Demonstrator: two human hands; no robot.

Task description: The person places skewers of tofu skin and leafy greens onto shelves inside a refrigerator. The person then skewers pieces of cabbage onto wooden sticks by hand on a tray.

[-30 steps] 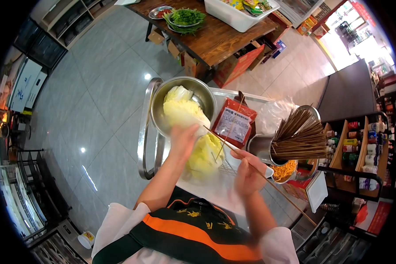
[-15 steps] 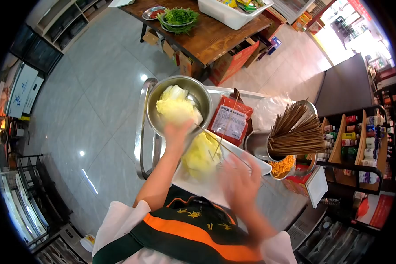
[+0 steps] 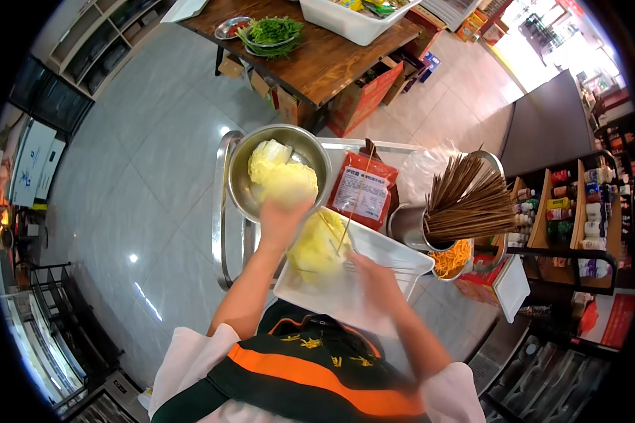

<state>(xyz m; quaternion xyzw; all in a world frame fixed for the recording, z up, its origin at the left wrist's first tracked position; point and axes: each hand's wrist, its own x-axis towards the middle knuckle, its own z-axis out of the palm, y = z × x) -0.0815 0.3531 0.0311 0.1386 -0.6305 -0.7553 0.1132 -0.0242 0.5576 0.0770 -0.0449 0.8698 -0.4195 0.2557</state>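
My left hand point(image 3: 283, 220) is at the near rim of a steel bowl point(image 3: 238, 190), its blurred fingers closed on a pale yellow piece of napa cabbage point(image 3: 291, 181). Another piece of cabbage point(image 3: 270, 151) lies behind it in the bowl. On the white tray point(image 3: 310, 299), more napa cabbage point(image 3: 317, 247) lies with thin wooden skewers stuck in it. Just right of that cabbage, my right hand point(image 3: 375, 282) is low over the tray. Motion smears its fingers, so whether they hold a skewer is unclear. Several thin skewers point(image 3: 406, 269) show beside this hand.
Behind the tray lies a red labelled packet point(image 3: 362, 190). A steel pot point(image 3: 407, 225) full of wooden skewers point(image 3: 469, 204) stands to the right, beside a bowl of orange shreds point(image 3: 450, 259). Farther off, a wooden table point(image 3: 324, 63) carries greens point(image 3: 271, 32) and a white bin point(image 3: 353, 25).
My right hand has dropped lower and left toward the cabbage on the tray. The long skewer that slanted between my hands no longer shows there. My left hand stays at the bowl.
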